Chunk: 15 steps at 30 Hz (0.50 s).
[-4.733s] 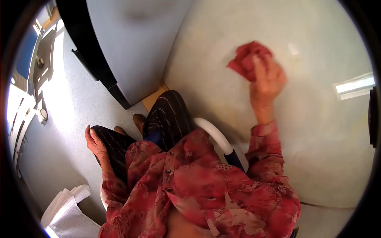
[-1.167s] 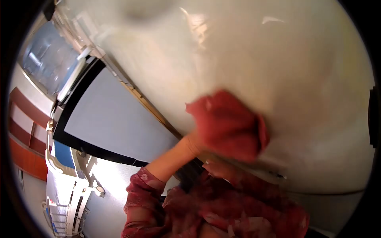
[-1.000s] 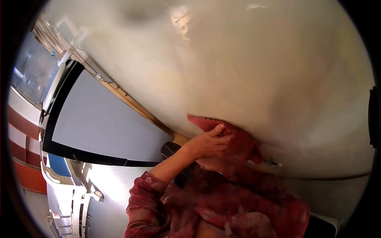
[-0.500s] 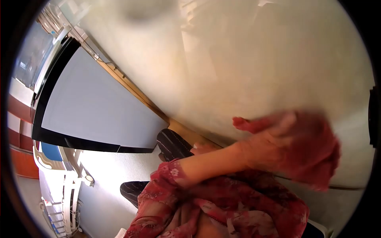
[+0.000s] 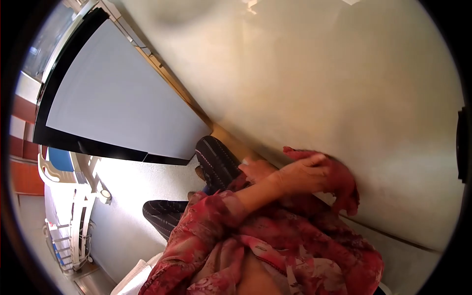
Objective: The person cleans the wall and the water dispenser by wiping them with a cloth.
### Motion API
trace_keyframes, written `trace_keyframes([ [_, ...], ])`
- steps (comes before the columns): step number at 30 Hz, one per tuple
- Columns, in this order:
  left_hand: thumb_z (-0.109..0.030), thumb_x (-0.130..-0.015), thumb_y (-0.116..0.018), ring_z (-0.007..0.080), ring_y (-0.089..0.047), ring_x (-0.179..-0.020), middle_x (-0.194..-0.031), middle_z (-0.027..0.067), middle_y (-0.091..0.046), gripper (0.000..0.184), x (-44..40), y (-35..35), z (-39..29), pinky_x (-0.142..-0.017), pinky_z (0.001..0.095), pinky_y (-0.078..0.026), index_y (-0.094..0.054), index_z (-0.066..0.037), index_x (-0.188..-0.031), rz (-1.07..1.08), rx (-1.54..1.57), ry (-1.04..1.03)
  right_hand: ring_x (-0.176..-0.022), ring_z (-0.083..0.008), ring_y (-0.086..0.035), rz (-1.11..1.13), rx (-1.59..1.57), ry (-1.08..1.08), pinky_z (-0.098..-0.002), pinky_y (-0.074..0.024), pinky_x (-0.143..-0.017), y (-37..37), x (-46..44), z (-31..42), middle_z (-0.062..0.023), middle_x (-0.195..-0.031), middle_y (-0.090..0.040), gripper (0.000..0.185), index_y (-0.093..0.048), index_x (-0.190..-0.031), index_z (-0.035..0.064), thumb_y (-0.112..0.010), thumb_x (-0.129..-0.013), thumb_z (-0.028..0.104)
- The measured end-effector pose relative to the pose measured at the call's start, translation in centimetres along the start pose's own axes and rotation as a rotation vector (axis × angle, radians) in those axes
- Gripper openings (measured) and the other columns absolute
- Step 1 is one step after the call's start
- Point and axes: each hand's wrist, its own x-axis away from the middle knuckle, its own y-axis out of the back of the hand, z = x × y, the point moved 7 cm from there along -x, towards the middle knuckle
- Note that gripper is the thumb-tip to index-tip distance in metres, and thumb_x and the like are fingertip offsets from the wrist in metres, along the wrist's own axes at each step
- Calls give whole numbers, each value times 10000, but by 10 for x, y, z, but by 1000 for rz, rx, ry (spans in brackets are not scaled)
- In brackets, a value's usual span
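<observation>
A crumpled red cloth (image 5: pixel 344 184) lies against the pale wall at the right of my body. My left hand (image 5: pixel 307 174) reaches across my front and grips it, fingers bent over its near side. Beneath my left forearm, my right hand (image 5: pixel 256 170) shows in part near my thigh, empty, its fingers loosely apart. The cloth's lower edge hangs beside my red patterned sleeve.
The pale wall (image 5: pixel 305 73) fills the upper right. A grey panel with a black edge (image 5: pixel 123 98) stands at the left, beside a wooden strip (image 5: pixel 184 98). A white bed frame on castors (image 5: pixel 81 206) is at the lower left. Dark striped trouser legs (image 5: pixel 216 160) show below.
The cloth was in my right hand in the oldest frame; my left hand has it in the later ones. Since the last frame, my left hand has drawn it back leftward, closer to my body.
</observation>
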Motion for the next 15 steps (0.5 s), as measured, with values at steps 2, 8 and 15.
trace_keyframes([
  [2,-238,-727,-644,249,-539,-1277,-1166,12,-693,248,14,55,36,-1202,555,-285,-753,-176,-941,-190,-40,230,-1039,-399,-651,-5,-83,-42,-498,-538,-884,-31,-2,-28,-196,-1230,-577,373,-603,-1247,73,-681,-901,189],
  [8,-292,-1045,-514,415,-332,-1475,-1544,275,-415,550,106,96,139,-1232,517,-197,-455,53,-1470,-791,-9,1130,-1238,-363,-535,-305,-123,297,-435,-430,-1058,11,18,9,-189,-1297,-573,425,-583,-1288,54,-669,-879,133],
  [15,-377,-1096,-418,339,-239,-1533,-1658,256,-217,683,217,42,186,-1243,425,-167,-247,99,-1556,-1090,478,1554,-949,-422,-618,-392,6,304,-503,-489,-793,16,22,14,-213,-1019,-608,199,-619,-1030,40,-655,-844,100],
])
